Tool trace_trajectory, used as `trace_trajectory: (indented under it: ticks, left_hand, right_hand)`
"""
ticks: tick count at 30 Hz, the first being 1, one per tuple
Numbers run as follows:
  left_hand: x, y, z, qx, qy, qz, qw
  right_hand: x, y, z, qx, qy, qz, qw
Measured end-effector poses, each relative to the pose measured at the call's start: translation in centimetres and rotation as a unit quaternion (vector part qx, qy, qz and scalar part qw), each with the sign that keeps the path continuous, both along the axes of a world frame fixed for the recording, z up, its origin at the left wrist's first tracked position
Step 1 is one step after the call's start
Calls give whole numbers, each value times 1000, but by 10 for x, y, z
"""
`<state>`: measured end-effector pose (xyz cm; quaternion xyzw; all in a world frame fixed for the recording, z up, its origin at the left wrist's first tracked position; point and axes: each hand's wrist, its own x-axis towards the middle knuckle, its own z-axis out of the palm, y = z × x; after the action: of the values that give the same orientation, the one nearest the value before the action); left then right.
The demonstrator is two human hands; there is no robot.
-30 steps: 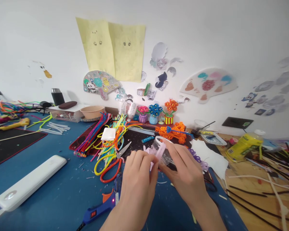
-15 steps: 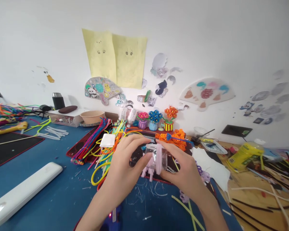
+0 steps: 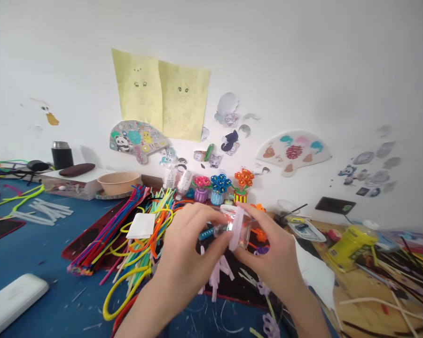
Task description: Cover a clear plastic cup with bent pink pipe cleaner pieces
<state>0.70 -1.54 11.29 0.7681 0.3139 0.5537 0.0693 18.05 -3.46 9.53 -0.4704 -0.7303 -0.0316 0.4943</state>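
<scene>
Both my hands hold a small clear plastic cup (image 3: 242, 230) up over the black mat (image 3: 239, 281). A pale pink pipe cleaner (image 3: 235, 231) is wrapped round the cup's side. My left hand (image 3: 186, 256) pinches the cup and the pink strand from the left, fingers closed. My right hand (image 3: 271, 253) grips the cup from the right, fingers curled round it. More pale pink pipe cleaner pieces (image 3: 218, 274) hang or lie just below the cup.
A heap of coloured pipe cleaners (image 3: 137, 234) lies to the left on the blue table (image 3: 38, 263), with a white pad (image 3: 141, 226) on it. Three small pipe-cleaner flower pots (image 3: 220, 185) stand by the wall. A white case (image 3: 10, 300), a yellow bottle (image 3: 350, 241), a tan bowl (image 3: 119, 183).
Both hands have lifted the cup up and away from me, and the pink strand now runs round its side. The view has shifted to the right; scissors and glue gun dropped out of sight.
</scene>
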Motion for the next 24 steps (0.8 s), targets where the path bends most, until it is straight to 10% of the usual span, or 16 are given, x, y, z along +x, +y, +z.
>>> trace_trajectory:
  ticks: [24]
  left_hand:
    - [12, -20, 5, 108, 66, 74, 989]
  right_hand:
    - [11, 2, 13, 142, -66, 1, 988]
